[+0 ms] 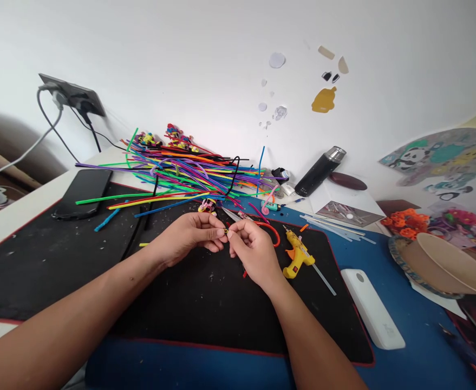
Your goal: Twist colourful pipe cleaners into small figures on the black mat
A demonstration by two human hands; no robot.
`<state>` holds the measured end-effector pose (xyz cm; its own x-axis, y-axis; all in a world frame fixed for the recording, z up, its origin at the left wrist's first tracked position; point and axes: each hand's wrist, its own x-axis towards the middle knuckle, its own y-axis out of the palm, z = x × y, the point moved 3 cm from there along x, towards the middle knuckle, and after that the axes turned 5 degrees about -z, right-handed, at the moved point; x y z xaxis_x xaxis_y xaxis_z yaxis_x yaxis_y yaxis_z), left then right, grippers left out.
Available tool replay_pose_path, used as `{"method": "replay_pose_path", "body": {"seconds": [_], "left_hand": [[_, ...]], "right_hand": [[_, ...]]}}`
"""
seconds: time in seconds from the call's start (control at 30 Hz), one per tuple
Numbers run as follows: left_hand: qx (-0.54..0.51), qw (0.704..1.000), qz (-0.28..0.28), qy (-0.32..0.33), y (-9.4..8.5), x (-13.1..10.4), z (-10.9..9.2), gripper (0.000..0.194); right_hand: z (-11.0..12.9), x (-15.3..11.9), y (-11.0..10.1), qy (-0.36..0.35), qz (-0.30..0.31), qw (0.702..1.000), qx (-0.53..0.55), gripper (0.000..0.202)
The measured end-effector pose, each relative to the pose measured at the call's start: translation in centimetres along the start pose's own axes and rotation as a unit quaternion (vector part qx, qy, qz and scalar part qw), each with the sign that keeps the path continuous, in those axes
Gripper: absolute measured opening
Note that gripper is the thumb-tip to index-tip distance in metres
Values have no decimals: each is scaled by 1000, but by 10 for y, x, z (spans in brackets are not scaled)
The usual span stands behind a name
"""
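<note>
Above the black mat [189,314], my left hand [199,233] and my right hand [252,244] meet at their fingertips. Between them is a tiny yellow piece [226,231], pinched from both sides; its shape is too small to make out. Just behind my left hand sits a small pink, black and yellow figure [207,205]. A red pipe cleaner [277,235] curves out behind my right hand, near the blades of a metal tool partly hidden by the fingers.
A heap of coloured pipe cleaners [189,170] spreads along the wall. A yellow glue gun [298,254], a white box-like device [373,309], a black flask [319,172] and glue sticks [337,227] lie right. A black phone [82,194] is left.
</note>
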<state>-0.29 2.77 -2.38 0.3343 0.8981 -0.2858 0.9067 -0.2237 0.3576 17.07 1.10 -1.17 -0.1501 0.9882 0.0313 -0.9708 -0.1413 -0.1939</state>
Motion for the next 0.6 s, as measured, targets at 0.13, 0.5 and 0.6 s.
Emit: {"method": "replay_pose_path", "body": {"seconds": [0.13,0.5,0.6], "left_hand": [[36,999,3,24,-1,0,-2,36],[130,987,1,94,1,-3,-9,36],[154,981,-9,117,1,-4,-10,33]], "right_hand": [[0,-1,-1,-25,-8,999,-39,10],[1,-2,0,-43,-12,994,-104,9],[0,-2,1,-43,-5,994,-100,9]]}}
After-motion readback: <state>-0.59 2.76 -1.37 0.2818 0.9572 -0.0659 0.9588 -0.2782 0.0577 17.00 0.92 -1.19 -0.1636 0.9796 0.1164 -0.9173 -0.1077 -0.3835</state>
